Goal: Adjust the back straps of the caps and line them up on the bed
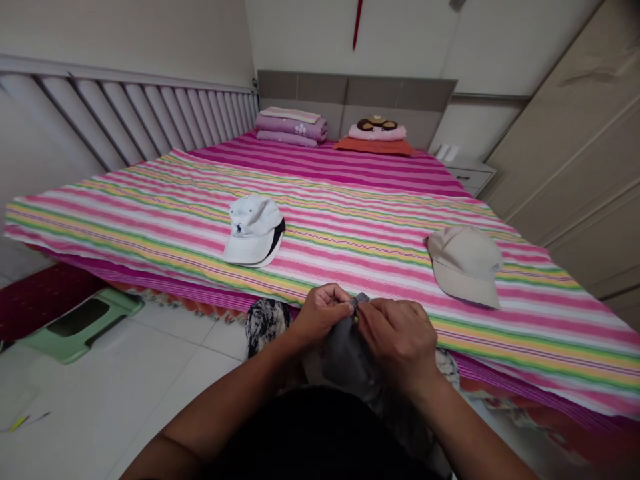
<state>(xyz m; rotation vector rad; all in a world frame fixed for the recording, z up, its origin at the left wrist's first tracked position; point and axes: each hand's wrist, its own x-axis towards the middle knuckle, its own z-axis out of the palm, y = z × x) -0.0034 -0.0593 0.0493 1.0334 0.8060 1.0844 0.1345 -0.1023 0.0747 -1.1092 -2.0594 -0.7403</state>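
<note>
Close to my lap, both hands are on a dark grey cloth cap [345, 357], its shape partly hidden by my hands and arms. My left hand [323, 313] pinches its upper edge between thumb and fingers. Right beside it, my right hand [400, 333] is closed on the same edge, where a short grey strap end [362, 297] sticks up. On the bed ahead, to the left, lies a white cap [254, 227] with a small dark emblem, stacked over a dark one and another pale brim. A beige cap [467, 263] rests on the right.
The bed [345, 233] has a striped cover, with folded purple bedding [290, 127] and a pink and orange pile [375, 141] by the headboard. A green plastic stool [83, 327] stands on the tiled floor at left. A nightstand [470, 175] is at far right.
</note>
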